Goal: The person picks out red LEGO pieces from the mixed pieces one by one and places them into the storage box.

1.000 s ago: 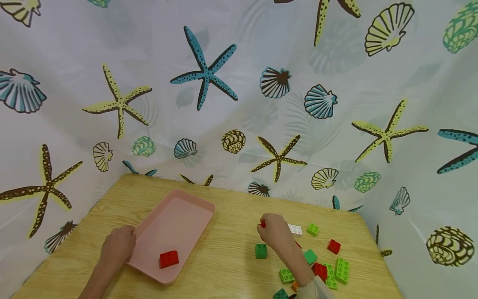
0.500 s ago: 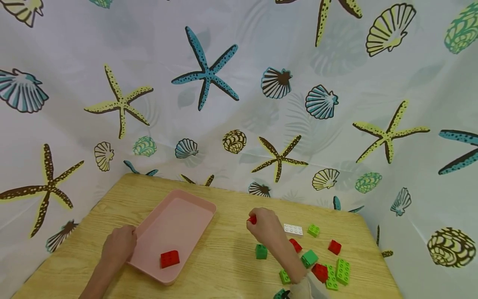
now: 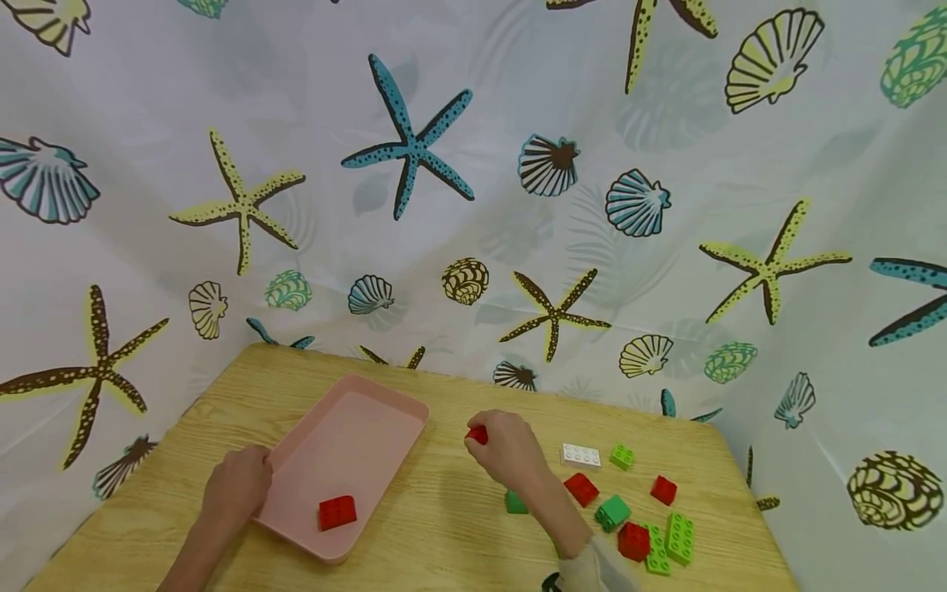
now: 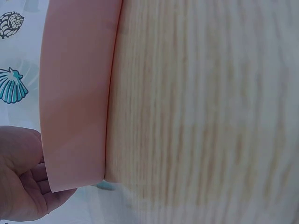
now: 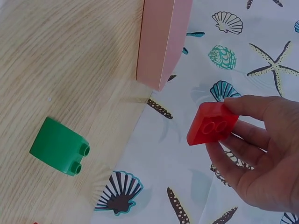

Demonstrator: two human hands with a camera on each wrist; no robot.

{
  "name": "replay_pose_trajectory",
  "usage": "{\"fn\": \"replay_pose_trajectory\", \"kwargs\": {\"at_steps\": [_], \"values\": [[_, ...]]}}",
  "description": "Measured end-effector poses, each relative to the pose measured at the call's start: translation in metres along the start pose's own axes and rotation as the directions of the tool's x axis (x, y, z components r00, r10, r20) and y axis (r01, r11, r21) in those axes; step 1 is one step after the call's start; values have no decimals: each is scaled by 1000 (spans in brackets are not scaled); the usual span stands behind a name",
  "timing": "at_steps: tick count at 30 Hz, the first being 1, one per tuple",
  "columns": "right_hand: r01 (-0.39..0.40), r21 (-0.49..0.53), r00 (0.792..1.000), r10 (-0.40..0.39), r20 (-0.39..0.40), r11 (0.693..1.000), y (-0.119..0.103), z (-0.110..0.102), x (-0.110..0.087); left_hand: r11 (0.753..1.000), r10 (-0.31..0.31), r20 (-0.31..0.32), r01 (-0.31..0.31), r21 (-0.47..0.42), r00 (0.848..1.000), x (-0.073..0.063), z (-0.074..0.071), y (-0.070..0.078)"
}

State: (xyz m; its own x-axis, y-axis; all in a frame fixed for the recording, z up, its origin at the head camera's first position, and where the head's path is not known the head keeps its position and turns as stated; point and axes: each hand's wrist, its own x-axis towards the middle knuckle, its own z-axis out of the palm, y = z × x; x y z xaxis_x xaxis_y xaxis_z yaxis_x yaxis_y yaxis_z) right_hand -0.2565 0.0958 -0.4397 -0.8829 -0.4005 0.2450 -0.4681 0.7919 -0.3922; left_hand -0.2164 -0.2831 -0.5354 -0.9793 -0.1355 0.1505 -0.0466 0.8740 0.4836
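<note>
Left grip (image 3: 237, 487) held the rim of a pink tray (image 3: 362, 427), a red brick (image 3: 337, 513) lying inside its near end. Right grip (image 3: 509, 448) pinched a second red brick (image 5: 211, 123) above the worktop (image 3: 436, 534), left of a white brick (image 3: 580, 455); patterned cloth (image 3: 503, 234) hung behind.

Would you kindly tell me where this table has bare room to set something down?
Bare wood lies between the pink tray and the nearest green brick. More borders the tray's left rim beyond the left hand. The tray's far end is bare too. The right side, around the long lime bricks, is crowded.
</note>
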Motion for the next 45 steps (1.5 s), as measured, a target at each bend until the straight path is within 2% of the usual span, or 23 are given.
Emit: {"fn": "replay_pose_trajectory", "kwargs": {"at_steps": [17, 27, 37, 45], "values": [[-17, 43, 998, 14, 65, 999, -12, 11, 11, 1000, 1, -12, -1, 4, 1000, -1, 2, 0], [14, 61, 999, -16, 34, 998, -20, 17, 15, 1000, -13, 17, 13, -7, 1000, 0, 0, 2], [23, 80, 998, -28, 60, 997, -25, 25, 17, 1000, -1, -11, 1, -10, 1000, 0, 2, -1], [45, 94, 997, -51, 61, 995, -28, 32, 20, 1000, -16, -1, 16, -6, 1000, 0, 1, -2]]}}
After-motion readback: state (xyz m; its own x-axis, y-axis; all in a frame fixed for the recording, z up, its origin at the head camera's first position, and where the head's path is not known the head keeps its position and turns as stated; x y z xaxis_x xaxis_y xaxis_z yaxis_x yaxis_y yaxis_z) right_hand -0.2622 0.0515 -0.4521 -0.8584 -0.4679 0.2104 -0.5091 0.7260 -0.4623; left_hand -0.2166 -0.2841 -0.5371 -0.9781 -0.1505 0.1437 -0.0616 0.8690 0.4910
